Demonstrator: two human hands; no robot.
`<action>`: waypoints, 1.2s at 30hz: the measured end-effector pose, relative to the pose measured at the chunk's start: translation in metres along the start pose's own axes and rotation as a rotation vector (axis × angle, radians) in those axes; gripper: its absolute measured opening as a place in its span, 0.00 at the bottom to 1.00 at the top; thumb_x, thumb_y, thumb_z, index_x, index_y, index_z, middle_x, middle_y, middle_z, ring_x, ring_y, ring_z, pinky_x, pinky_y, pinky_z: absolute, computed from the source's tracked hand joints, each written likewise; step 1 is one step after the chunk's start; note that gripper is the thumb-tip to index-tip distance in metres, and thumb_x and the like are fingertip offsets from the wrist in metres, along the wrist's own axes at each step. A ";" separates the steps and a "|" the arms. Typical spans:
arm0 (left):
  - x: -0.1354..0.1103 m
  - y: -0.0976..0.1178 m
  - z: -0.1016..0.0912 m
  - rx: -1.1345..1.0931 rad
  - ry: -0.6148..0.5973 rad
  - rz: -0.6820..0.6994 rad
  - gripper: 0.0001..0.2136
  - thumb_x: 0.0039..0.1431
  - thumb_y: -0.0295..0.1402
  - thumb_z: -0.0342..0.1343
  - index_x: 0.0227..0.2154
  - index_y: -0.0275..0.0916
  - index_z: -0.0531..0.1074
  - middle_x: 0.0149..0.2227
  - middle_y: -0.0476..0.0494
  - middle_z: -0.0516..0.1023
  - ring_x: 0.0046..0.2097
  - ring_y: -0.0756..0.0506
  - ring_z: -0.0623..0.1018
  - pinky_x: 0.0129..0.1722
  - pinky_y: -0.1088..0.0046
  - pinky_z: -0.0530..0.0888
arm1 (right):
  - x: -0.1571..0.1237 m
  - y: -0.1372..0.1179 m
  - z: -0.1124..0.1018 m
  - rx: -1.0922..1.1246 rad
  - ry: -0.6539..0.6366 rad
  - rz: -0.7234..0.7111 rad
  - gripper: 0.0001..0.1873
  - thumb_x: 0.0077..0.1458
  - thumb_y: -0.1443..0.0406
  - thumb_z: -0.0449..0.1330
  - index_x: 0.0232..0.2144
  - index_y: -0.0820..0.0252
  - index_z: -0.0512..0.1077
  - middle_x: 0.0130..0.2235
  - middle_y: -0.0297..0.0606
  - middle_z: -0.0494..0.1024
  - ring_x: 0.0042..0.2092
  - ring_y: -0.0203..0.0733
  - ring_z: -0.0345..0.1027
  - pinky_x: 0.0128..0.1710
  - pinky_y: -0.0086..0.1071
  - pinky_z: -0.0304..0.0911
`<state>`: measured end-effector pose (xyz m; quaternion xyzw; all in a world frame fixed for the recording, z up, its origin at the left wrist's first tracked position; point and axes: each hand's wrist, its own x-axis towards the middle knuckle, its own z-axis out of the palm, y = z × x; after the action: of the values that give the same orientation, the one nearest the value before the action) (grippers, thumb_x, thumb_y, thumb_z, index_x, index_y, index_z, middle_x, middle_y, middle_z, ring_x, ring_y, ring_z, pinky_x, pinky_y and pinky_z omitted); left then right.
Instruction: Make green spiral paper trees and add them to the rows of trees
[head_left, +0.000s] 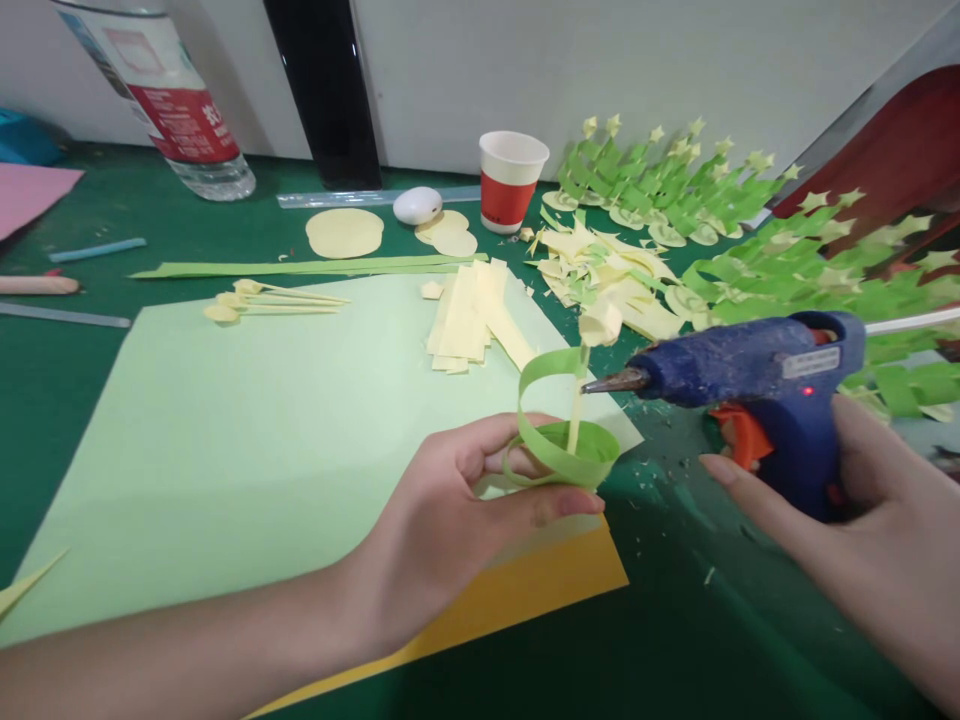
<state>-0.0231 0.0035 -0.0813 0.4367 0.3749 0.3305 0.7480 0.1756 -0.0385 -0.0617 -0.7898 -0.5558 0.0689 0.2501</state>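
Observation:
My left hand (480, 490) is closed around the base of a paper flower (566, 455), made of curled green strips with a pale yellow stem and a small pale yellow head on top. In my right hand (862, 520) is a blue hot glue gun (742, 360) with an orange trigger and a lit red light. Its metal nozzle points left and is at the flower's stem; whether it touches I cannot tell. Under my left hand lies a light green paper sheet (300, 400), with a yellow-orange sheet (555, 580) showing below it.
Pale yellow strips (469, 315), paper scraps (600, 270) and small stemmed pieces (277, 300) lie around. Finished-looking green paper pieces with stars (667, 180) stand at the right. Behind are a paper cup (511, 180), a white egg-shaped object (418, 206) and a water bottle (187, 110).

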 end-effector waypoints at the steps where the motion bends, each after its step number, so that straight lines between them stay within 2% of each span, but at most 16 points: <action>1: 0.000 0.000 0.000 0.002 -0.002 0.001 0.06 0.42 0.27 0.63 0.26 0.41 0.75 0.25 0.55 0.79 0.34 0.48 0.78 0.37 0.77 0.73 | 0.000 0.001 0.000 -0.011 0.011 -0.010 0.17 0.36 0.49 0.57 0.22 0.54 0.60 0.18 0.30 0.67 0.19 0.38 0.60 0.16 0.28 0.56; 6: 0.002 0.000 0.000 -0.001 -0.010 0.012 0.05 0.43 0.27 0.62 0.26 0.42 0.75 0.25 0.56 0.78 0.33 0.50 0.78 0.36 0.79 0.73 | 0.000 0.002 -0.001 -0.030 0.007 -0.036 0.17 0.38 0.51 0.56 0.19 0.54 0.56 0.15 0.28 0.63 0.17 0.36 0.57 0.15 0.27 0.54; 14: 0.002 -0.001 -0.001 -0.025 -0.017 0.018 0.05 0.44 0.27 0.62 0.26 0.42 0.75 0.25 0.57 0.78 0.34 0.50 0.78 0.38 0.80 0.72 | -0.003 0.002 -0.001 0.035 0.007 -0.041 0.16 0.39 0.53 0.57 0.19 0.54 0.56 0.15 0.27 0.63 0.16 0.34 0.56 0.14 0.26 0.54; 22: 0.001 -0.001 -0.001 -0.027 -0.008 0.020 0.04 0.44 0.27 0.62 0.26 0.40 0.75 0.25 0.55 0.78 0.33 0.50 0.78 0.37 0.78 0.72 | 0.000 0.007 -0.002 -0.083 0.045 -0.168 0.16 0.41 0.53 0.57 0.20 0.54 0.56 0.16 0.27 0.63 0.17 0.34 0.56 0.14 0.26 0.53; 28: 0.000 0.001 -0.001 0.010 -0.011 0.023 0.04 0.45 0.27 0.62 0.26 0.40 0.75 0.25 0.56 0.78 0.33 0.51 0.77 0.37 0.80 0.71 | -0.004 0.004 0.001 -0.100 0.110 -0.220 0.16 0.42 0.51 0.56 0.21 0.53 0.55 0.15 0.26 0.62 0.16 0.34 0.55 0.12 0.26 0.51; 32: 0.001 0.001 -0.001 -0.017 -0.023 -0.007 0.03 0.46 0.27 0.62 0.25 0.42 0.76 0.25 0.58 0.78 0.32 0.53 0.77 0.34 0.84 0.70 | -0.002 -0.001 0.003 -0.196 0.208 -0.270 0.19 0.44 0.52 0.53 0.19 0.53 0.48 0.13 0.24 0.54 0.13 0.32 0.47 0.10 0.26 0.42; 36: 0.003 0.000 -0.001 -0.017 -0.022 -0.034 0.02 0.46 0.28 0.62 0.25 0.42 0.76 0.25 0.58 0.79 0.32 0.54 0.77 0.34 0.86 0.70 | 0.005 -0.001 0.004 -0.298 0.284 -0.282 0.20 0.44 0.48 0.50 0.20 0.53 0.47 0.14 0.25 0.52 0.14 0.32 0.47 0.12 0.27 0.44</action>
<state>-0.0226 0.0066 -0.0825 0.4276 0.3712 0.3158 0.7614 0.1749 -0.0326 -0.0638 -0.7344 -0.6237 -0.1611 0.2137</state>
